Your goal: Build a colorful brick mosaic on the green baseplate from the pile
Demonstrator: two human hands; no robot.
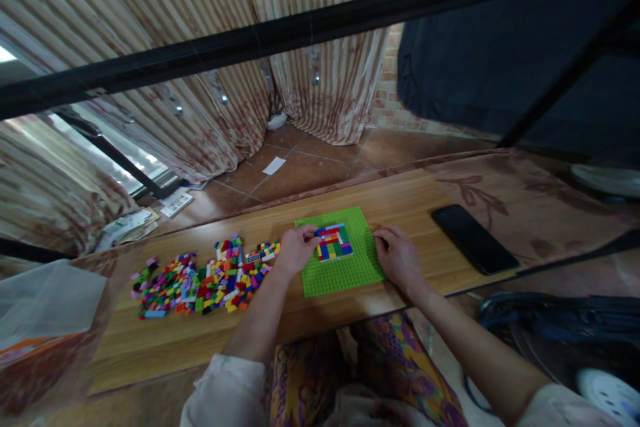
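A green studded baseplate (333, 281) lies on the wooden board. On it sits a multicoloured rectangle of building bricks (335, 247) in red, blue, yellow, green and white. My left hand (299, 248) is at the rectangle's upper left corner, finger and thumb pinched together at a small blue brick (317, 233). Whether that brick is pressed on or held free is hard to see. My right hand (397, 253) is closed at the baseplate's right edge, fingers curled, steadying contact with the rim; its fingertips are partly hidden.
A loose heap of bricks (215, 280) spreads over the board (150, 347) to the left. A black phone (474, 238) lies at the board's right end. At the far left stands a translucent plastic box (50, 300). A dark metal bar (280, 37) crosses in front of striped curtains (200, 0).
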